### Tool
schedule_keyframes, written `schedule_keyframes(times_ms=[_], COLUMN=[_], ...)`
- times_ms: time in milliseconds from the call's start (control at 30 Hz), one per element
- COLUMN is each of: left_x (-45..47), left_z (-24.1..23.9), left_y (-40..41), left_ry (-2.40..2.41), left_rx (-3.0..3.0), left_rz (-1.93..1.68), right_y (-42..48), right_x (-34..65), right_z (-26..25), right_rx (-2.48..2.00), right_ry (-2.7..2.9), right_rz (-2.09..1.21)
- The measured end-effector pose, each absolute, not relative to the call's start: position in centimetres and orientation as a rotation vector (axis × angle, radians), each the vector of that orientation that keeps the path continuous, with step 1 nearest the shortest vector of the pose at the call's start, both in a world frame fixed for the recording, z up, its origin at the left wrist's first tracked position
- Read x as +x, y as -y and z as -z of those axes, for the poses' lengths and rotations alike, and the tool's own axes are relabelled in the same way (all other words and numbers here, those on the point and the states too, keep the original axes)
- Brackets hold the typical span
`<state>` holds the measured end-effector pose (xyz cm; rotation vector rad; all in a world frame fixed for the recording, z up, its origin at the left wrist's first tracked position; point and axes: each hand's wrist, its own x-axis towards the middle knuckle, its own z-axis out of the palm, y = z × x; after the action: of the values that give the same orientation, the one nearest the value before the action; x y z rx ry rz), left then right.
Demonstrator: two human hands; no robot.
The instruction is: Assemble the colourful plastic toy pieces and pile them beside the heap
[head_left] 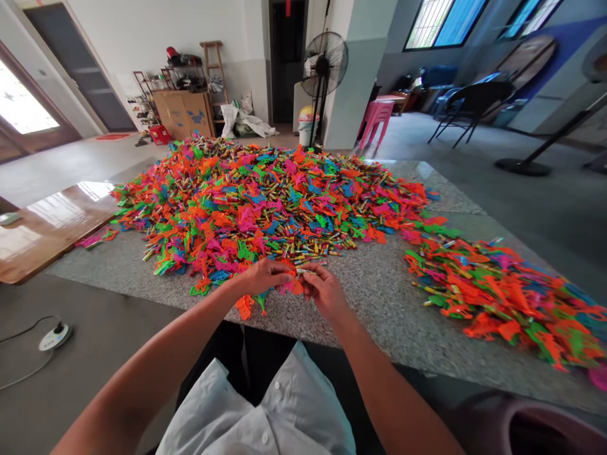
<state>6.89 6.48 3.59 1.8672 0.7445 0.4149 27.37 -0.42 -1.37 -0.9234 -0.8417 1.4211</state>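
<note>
My left hand (263,276) and my right hand (325,292) meet over the near edge of a grey speckled stone table (379,297). Both are closed in a pinch on a small orange plastic piece (293,285) with a thin stick-like part (303,272) between the fingertips. Just beyond them lies a huge pile of small neon plastic pieces (265,196) in orange, pink, green and blue, mixed with several short metallic tubes. A few loose orange and green pieces (246,306) rest on the table under my left wrist.
A second, flatter heap of coloured pieces (497,291) lies at the right. A wooden tabletop (42,234) adjoins on the left. A standing fan (325,69), pink stool (377,120), chairs and shelves stand behind. A power strip (54,336) lies on the floor. A pink bucket rim (545,423) is bottom right.
</note>
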Motion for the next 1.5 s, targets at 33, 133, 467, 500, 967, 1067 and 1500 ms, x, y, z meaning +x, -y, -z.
schedule_keyframes(times_ms=[33, 133, 467, 500, 967, 1067, 1500], left_x=[6.8, 6.6, 7.0, 7.2, 2.9, 2.8, 5.2], left_z=[-3.6, -3.3, -2.6, -2.5, -0.7, -0.9, 0.7], left_y=[-6.5, -6.6, -6.7, -6.7, -8.5, -6.9, -5.1], left_ry=[-0.755, -0.8, -0.839, -0.834, -1.422, -1.523, -1.669], left_rx=[1.876, 1.917, 1.989, 1.978, 2.434, 2.459, 2.294], left_rz=[-0.41, -0.393, -0.234, -0.199, 0.107, 0.159, -0.013], right_y=[0.4, 0.6, 1.5, 1.5, -0.3, -0.2, -1.2], right_x=[27.5, 28.1, 30.5, 30.8, 48.3, 43.3, 26.6], right_z=[1.4, 1.2, 0.4, 0.6, 2.7, 3.5, 5.2], right_rx=[-0.933, -1.003, -1.174, -1.193, -1.353, -1.56, -1.643], right_ry=[0.886, 1.08, 1.46, 1.47, 0.472, 0.761, 2.185], right_rz=[-1.404, -1.317, -1.399, -1.405, -0.456, -0.679, -0.472])
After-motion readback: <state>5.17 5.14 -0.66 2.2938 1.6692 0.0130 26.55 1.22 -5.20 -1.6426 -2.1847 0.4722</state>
